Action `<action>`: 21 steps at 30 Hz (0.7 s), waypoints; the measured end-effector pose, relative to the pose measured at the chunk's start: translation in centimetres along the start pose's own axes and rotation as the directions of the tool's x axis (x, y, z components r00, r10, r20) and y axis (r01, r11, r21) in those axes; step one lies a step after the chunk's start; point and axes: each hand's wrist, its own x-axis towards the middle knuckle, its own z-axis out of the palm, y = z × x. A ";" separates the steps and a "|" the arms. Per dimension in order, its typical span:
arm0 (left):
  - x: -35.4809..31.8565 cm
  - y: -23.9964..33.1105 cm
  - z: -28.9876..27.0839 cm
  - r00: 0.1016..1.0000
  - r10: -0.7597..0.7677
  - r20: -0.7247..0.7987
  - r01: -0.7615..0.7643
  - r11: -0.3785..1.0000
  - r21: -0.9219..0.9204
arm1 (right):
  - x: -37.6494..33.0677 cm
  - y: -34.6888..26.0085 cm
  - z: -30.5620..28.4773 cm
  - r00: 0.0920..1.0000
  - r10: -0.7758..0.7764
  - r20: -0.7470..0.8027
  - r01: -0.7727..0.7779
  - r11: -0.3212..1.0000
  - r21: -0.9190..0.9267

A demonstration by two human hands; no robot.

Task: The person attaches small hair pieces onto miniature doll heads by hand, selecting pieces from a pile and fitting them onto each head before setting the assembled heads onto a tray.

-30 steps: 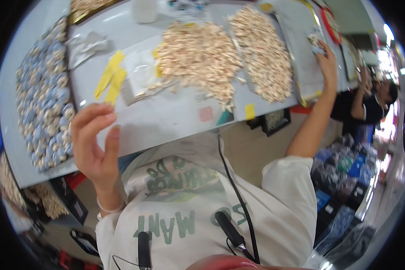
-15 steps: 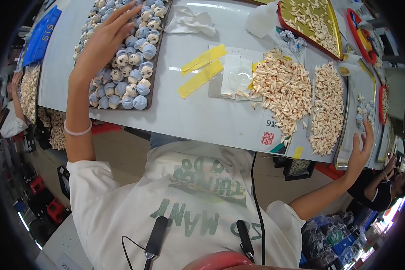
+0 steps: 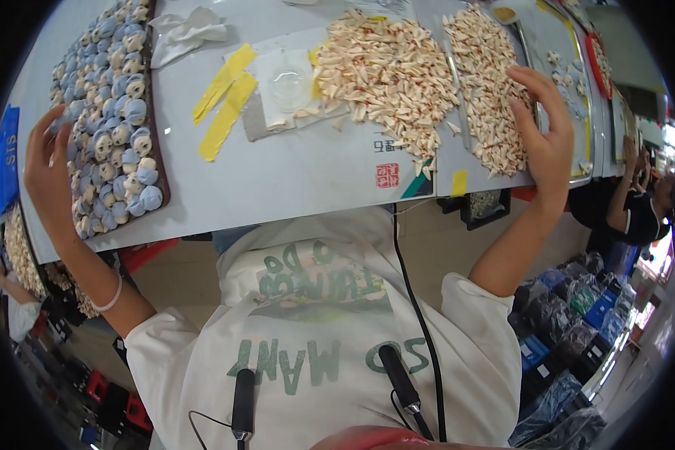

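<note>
A dark-rimmed tray (image 3: 160,161) on the left holds rows of small doll heads (image 3: 114,139) with pale blue hair and cream faces. My left hand (image 3: 49,169) is at the tray's left side, fingers bent and apart, fingertips against the outermost heads; I see nothing held. My right hand (image 3: 551,142) hovers by the right edge of a long strip of small pointed cream pieces (image 3: 490,90). Its thumb and fingers are apart with nothing visible between them. A larger heap of similar pieces, some with reddish marks (image 3: 386,75), lies left of that strip.
Yellow tape strips (image 3: 227,112) and a clear round dish (image 3: 289,88) lie mid-table, with crumpled white tissue (image 3: 184,34) behind. Farther right, another tray (image 3: 577,169) holds a few blue-haired heads. A blue bin (image 3: 6,161) stands far left. A black cable (image 3: 409,277) hangs before me.
The view has swung to the right. My left hand has drawn back from over the doll heads to the tray's left side. My right hand has come from the far-right tray to the cream pieces.
</note>
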 end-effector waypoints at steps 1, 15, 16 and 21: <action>-0.3 0.3 -0.1 0.999 0.026 -0.033 -0.031 0.986 -0.166 | -0.1 0.2 0.3 1.000 -0.003 0.017 0.004 1.000 -0.013; -8.7 11.5 2.2 0.993 0.074 0.095 0.077 0.211 -0.974 | 0.6 0.8 2.3 0.998 -0.070 0.008 0.070 0.982 -0.175; -9.1 11.9 2.6 0.984 0.097 0.149 0.133 0.148 -0.980 | 0.7 0.6 2.3 0.997 -0.072 0.014 0.074 0.982 -0.176; -9.7 14.0 4.6 0.960 0.240 0.147 0.175 -0.100 -0.979 | 0.2 -0.3 1.7 0.975 0.021 -0.220 -0.065 0.979 -0.193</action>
